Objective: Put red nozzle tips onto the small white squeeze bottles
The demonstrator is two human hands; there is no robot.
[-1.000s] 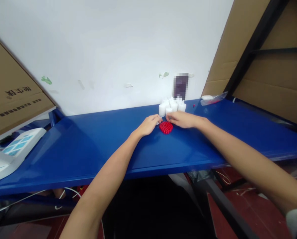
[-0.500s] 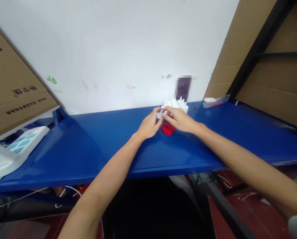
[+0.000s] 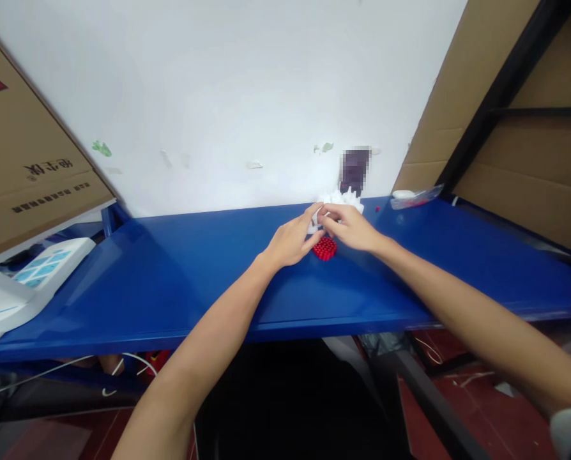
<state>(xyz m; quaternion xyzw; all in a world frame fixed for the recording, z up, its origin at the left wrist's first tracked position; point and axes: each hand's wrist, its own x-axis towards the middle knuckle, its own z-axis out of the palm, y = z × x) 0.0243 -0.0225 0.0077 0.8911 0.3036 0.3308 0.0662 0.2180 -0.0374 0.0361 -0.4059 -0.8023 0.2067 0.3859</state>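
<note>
My left hand [image 3: 291, 243] is closed around a small white plastic piece [image 3: 313, 223], held just above the table toward its back. Against the same piece, my right hand [image 3: 353, 228] has its thumb and fingers pinched together; whatever is between those fingertips is hidden. Below both hands lies a tight round cluster of small red beads [image 3: 325, 249]. Right behind the fingers stands a heap of white plastic pieces [image 3: 342, 197], partly covered by my right hand.
The blue table [image 3: 180, 275] meets a white wall. A single red bead [image 3: 377, 209] and a clear plastic bag [image 3: 417, 197] lie at the back right. On the left sits a white device with blue panels [image 3: 41, 271]. Cardboard [image 3: 31, 147] flanks the left side.
My right fingers have curled in more closely at the white piece, and the piece is tilted differently between my hands. The view has shifted slightly. The red cluster stays in place.
</note>
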